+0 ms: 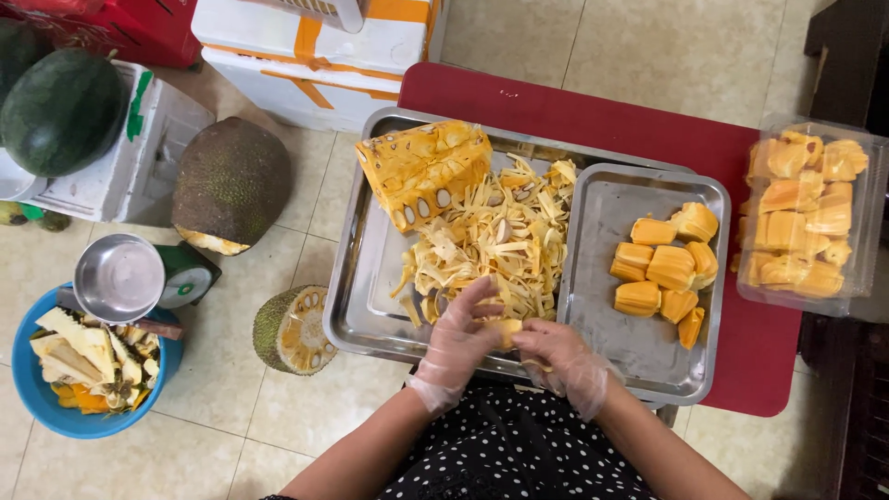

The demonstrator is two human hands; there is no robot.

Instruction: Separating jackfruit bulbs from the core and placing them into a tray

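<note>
Both gloved hands, left hand (456,344) and right hand (562,356), pinch one jackfruit pod (505,331) at the big tray's (356,310) near edge. Looks like mid-cleaning; next probably needs a drop among the cleaned pods (669,268) right of it.

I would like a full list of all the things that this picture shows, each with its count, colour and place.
jackfruit pod: one, yellow, held between both hands
large tray: one, steel, on the red table
jackfruit chunk: one, yellow, top of large tray
fibre strips: a heap, pale yellow, middle of large tray
small tray: one, steel, right of the heap
cleaned pods: about eight, orange, in small tray
plastic box: one, clear, full of pods, far right
cut jackfruit: one, green, on floor
watermelon: one, dark green, top left
blue basin: one, holds peel, bottom left
left hand: clear glove
right hand: clear glove
</note>
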